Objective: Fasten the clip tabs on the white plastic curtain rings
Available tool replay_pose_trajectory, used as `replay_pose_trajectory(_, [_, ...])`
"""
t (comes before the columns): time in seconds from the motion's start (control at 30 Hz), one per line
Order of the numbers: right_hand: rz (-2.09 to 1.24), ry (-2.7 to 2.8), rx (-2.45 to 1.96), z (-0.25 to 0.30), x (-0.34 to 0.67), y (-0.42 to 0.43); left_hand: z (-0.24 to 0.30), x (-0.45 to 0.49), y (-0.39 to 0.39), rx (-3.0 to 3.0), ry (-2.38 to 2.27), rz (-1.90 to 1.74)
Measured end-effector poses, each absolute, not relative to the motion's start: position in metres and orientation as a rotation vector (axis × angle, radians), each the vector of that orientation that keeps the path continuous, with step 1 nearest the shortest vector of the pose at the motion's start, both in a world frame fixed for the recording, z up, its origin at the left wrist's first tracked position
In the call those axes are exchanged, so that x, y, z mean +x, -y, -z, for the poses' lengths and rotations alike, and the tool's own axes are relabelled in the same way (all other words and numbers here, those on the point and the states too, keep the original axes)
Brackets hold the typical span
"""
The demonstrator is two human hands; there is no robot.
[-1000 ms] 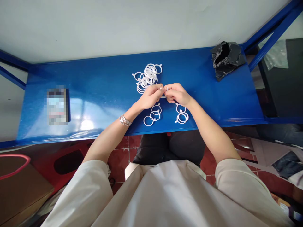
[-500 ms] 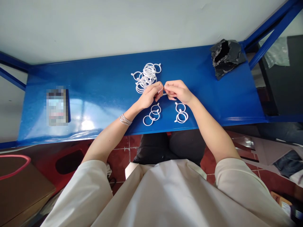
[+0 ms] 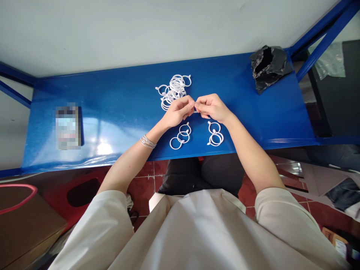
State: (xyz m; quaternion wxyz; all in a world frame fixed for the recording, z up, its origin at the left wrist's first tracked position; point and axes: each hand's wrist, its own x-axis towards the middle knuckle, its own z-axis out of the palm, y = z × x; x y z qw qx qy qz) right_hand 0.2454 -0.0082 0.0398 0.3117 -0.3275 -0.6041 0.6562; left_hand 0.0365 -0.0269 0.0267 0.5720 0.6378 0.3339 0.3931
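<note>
My left hand (image 3: 180, 109) and my right hand (image 3: 211, 107) meet fingertip to fingertip above the table, both closed in a pinch. Between them a sliver of a white ring (image 3: 196, 111) shows; the fingers hide most of it. Behind my left hand lies a heap of white rings (image 3: 177, 85), each thin, with a small knob on its edge. Nearer to me, an overlapping row of three white rings (image 3: 183, 136) lies below my left hand. Another overlapping cluster of white rings (image 3: 216, 138) lies below my right hand.
The blue table (image 3: 123, 97) runs up to a pale wall (image 3: 140, 33). A phone-like item (image 3: 68, 127), pixelated, lies at the left. At the far right corner stands a torn black plastic bag (image 3: 268, 69), beside blue frame bars (image 3: 323, 41).
Both hands stay together at the same place, with their fingers and wrists shifted slightly. The heap and the two smaller groups of rings have not moved.
</note>
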Motion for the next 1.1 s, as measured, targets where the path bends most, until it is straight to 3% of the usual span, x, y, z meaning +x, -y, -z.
replay_pose_trajectory(0.27, [-1.583,1.655,-0.909,-0.045,0.243,0.011,-0.027,0.035,0.026,1.529,-0.849,-0.974])
replay_pose_trajectory(1.1, [-1.571,1.613,-0.87,-0.032,0.247,0.005,-0.02,0.038,0.028,1.683,-0.87,-1.02])
